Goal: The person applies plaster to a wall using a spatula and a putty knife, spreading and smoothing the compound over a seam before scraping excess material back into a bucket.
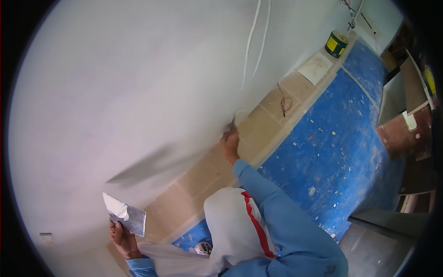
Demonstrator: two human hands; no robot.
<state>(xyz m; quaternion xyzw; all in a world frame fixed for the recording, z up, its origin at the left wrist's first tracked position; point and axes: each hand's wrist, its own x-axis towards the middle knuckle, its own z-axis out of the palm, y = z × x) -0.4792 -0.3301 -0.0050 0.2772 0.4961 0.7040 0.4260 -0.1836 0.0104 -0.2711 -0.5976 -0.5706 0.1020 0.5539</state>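
Note:
My left hand (pixel 121 237) grips a square metal plastering board (pixel 134 220) with a lump of white putty (pixel 114 203) on it, held out at lower left near the white wall (pixel 74 101). My right hand (pixel 230 143), at the end of a blue sleeve, is closed on a putty knife (pixel 232 123), whose blade is at the wall just above the skirting-level strip of tan board (pixel 203 180). Whether the blade touches the wall I cannot tell.
Blue floor covering (pixel 318 157) spotted with white lies at right. A green and yellow tub (pixel 336 45), a white sheet (pixel 315 68) and a coiled wire (pixel 286 102) lie along the tan strip. Boards (pixel 401 129) lean at far right. A socket (pixel 46 237) is low left.

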